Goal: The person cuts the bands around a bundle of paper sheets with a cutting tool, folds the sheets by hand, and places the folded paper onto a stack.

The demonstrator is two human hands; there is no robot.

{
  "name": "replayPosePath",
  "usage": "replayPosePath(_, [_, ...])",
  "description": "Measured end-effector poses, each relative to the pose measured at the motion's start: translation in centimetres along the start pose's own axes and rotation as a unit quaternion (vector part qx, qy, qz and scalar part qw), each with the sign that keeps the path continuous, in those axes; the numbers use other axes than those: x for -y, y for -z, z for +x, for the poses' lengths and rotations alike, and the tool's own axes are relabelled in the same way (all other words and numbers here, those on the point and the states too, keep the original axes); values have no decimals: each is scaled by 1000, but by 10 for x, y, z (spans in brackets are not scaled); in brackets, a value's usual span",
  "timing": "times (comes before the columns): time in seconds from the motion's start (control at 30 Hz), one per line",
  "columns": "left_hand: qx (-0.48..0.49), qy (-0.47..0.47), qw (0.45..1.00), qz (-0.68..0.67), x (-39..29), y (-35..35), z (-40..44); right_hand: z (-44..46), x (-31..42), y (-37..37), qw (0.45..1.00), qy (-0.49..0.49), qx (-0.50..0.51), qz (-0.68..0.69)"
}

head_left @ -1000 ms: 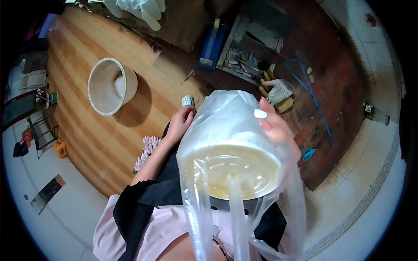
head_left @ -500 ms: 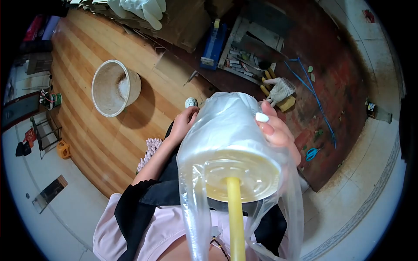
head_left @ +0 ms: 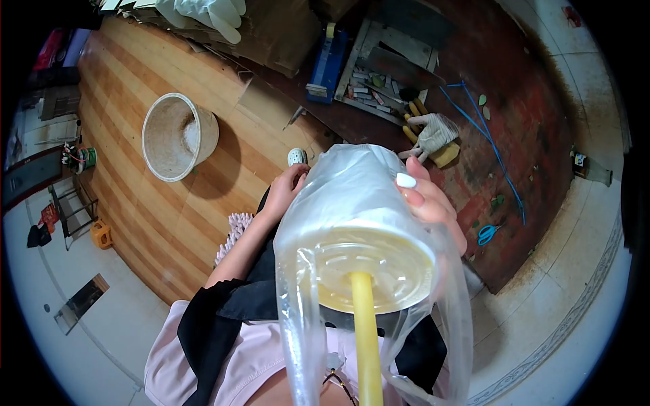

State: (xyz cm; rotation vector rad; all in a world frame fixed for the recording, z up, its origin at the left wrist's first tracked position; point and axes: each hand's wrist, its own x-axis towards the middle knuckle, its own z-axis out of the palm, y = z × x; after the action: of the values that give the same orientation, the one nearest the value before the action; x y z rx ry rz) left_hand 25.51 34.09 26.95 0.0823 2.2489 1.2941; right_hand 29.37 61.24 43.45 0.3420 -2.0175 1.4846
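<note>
Close to the camera, a drink cup in a clear plastic bag (head_left: pixel 352 186) fills the middle of the head view. Its translucent lid (head_left: pixel 399 271) faces me, and a thick yellow straw (head_left: pixel 364 331) sticks out toward the bottom edge. My right hand (head_left: pixel 433 203) wraps round the cup's right side through the bag; a white-painted nail shows. The bag's loose handles hang down on both sides of the straw. My left hand (head_left: pixel 281 193) lies on the black apron over my leg, fingers loosely bent, holding nothing visible. Some of its fingertips are hidden by the cup.
A white bucket (head_left: pixel 203 142) stands on the wooden floor. On the dark red table at right lie a work glove (head_left: pixel 437 132), blue scissors (head_left: pixel 487 234), a blue strap (head_left: pixel 494 149), a tray of small pieces (head_left: pixel 355 57) and a blue tape dispenser (head_left: pixel 327 71).
The cup and both hands stay almost still. The background shifts slightly as my head turns a little.
</note>
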Motion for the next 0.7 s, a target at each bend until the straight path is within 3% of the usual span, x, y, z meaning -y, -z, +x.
replayPosePath(0.07, [2,4,1000,8,-8,2,-3,2,2,-4,1000,1,6,9])
replayPosePath(0.27, [11,17,999,25,1,-5,-1,41,46,-70,977,78,-189,-68])
replayPosePath(0.4, [19,23,1000,8,-4,-6,-5,28,30,-54,985,86,-133,-60])
replayPosePath(0.5, [8,24,999,22,6,-13,-6,4,13,-36,995,47,-72,-57])
replayPosePath(0.63, [-7,-11,1000,-27,20,-18,-11,-41,-23,-36,984,-110,-123,-72])
replayPosePath(0.7, [28,55,998,-33,30,-19,-13,-52,-46,-38,969,-192,-147,-43])
